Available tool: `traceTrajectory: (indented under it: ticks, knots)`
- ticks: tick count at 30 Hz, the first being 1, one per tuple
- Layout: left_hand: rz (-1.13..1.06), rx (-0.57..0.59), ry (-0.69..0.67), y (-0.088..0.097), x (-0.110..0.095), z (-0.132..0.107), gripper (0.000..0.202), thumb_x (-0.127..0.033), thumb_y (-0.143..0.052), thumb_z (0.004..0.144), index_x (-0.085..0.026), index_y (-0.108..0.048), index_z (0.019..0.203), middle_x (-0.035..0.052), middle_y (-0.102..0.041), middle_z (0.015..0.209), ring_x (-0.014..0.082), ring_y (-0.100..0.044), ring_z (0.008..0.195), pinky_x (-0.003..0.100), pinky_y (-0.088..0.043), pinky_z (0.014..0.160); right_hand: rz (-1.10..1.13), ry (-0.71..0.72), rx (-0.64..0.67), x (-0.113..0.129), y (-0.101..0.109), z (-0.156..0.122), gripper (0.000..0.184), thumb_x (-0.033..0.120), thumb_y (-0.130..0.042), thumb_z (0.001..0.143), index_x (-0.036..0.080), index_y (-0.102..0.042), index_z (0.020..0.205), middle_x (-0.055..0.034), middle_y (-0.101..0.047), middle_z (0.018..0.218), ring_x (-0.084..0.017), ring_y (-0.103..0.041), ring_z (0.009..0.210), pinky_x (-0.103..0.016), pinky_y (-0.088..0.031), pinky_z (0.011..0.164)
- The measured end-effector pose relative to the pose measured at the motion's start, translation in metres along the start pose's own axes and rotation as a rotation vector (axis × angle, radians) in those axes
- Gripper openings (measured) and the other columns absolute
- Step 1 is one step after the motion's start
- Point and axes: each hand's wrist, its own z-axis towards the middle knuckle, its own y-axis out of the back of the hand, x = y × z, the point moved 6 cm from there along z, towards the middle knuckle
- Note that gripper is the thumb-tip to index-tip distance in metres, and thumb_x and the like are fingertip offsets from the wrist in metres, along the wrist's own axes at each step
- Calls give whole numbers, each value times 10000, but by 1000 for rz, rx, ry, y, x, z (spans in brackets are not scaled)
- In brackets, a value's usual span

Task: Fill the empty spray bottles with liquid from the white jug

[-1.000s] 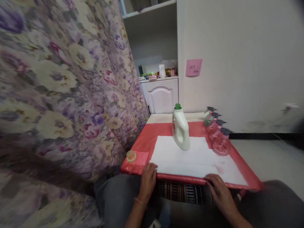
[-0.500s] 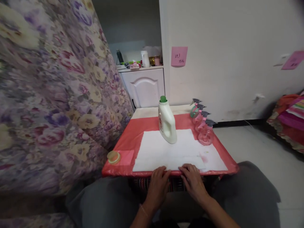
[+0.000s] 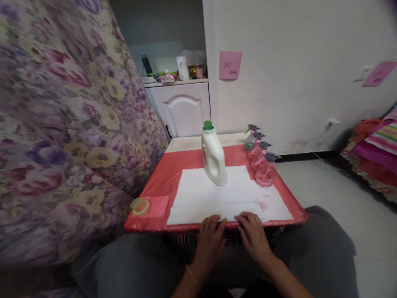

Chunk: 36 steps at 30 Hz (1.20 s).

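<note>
Red tabletop (image 3: 163, 174) — cloth (image 3: 195, 194) (curtain (image 3: 74, 124) alongside)

Apparently a home: floral curtain (image 3: 77, 136), cupboard (image 3: 186, 111)

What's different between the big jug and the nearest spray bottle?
The jug is pale and opaque; the spray bottle is pink and see-through. The jug looks taller, with a green top; the spray bottle is squatter, with a dark spray head. Both stand on the table.

Red-covered table (image 3: 167, 165) — on it lie a white cloth (image 3: 192, 194) and pink paper (image 3: 159, 206); spray bottles (image 3: 265, 174) stand at right.
</note>
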Motion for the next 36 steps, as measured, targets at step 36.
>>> traceTrajectory:
  ticks: [36]
  knots:
    - [241,-205,251,23,119,-44,854,-436,-652,802,-132,-261,1497,227,-375,1533,360,-291,1443,563,-310,1109,-273,-221,-76,-60,20,-6,335,255,-421,946,179,-558,1243,-153,-595,1284,-318,-577,1116,-518,-476,858]
